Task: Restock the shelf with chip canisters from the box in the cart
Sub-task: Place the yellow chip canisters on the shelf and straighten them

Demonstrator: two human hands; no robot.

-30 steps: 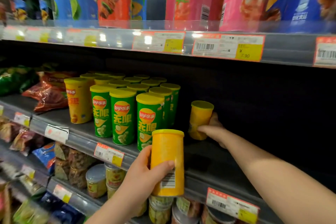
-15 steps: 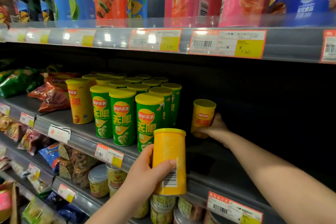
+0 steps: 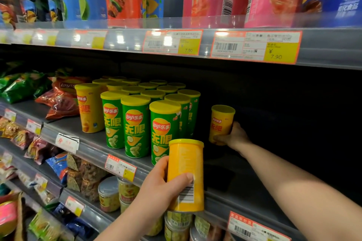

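Placed yellow canister (image 3: 222,123): a second ago it showed its plain back, now the red logo faces out, so you've spun it to face forward. It has hardly shifted otherwise. It stands upright deep on the shelf (image 3: 244,188), in the dark bare stretch to the right of the green canisters (image 3: 135,125), apart from them. I'd call this one facing-corrected and ready to let go. Your right hand (image 3: 234,137) grips its lower part, fingers (image 3: 219,139) curled round the front. They cover the base, so I can't tell whether it's fully seated. The body is yellow with a yellow lid, short and straight-walled, no dents visible. The second yellow canister (image 3: 186,174) is in your left hand (image 3: 162,184), gripped round the middle and upright at the shelf's front lip. It hasn't moved over the last second. Barcode faces you, so it needs the same half turn before it goes in, probably beside the first. One lone yellow can (image 3: 90,107) sits left of the green block.
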